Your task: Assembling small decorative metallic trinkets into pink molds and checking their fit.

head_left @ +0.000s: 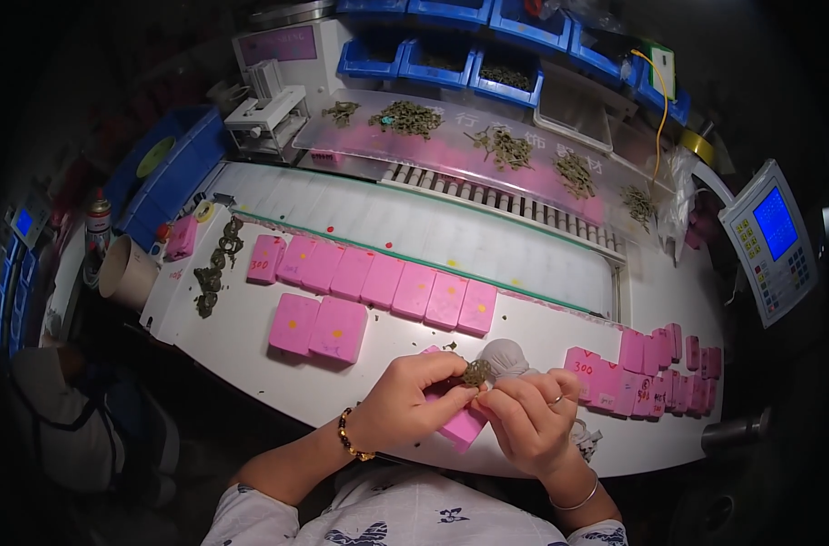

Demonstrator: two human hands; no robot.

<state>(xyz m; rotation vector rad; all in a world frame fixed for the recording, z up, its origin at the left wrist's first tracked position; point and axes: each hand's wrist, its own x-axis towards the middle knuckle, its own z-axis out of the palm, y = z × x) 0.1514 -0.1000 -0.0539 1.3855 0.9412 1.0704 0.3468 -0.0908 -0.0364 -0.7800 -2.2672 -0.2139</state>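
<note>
Just in front of my body, my left hand pinches a small, dark green openwork piece between thumb and fingers. My right hand is closed close beside it, fingertips meeting at the piece's lower edge; whatever they grip is hidden. Below both hands lies a pink block, partly covered by them. A grey rounded bundle with folds sits right behind the fingers. Farther left, two pink blocks lie side by side, in front of a row of several more.
Pink blocks crowd the table's right side, near a keypad panel with a blue screen. Dark green pieces lie at the left. Behind the white belt, a clear shelf carries green heaps below blue bins.
</note>
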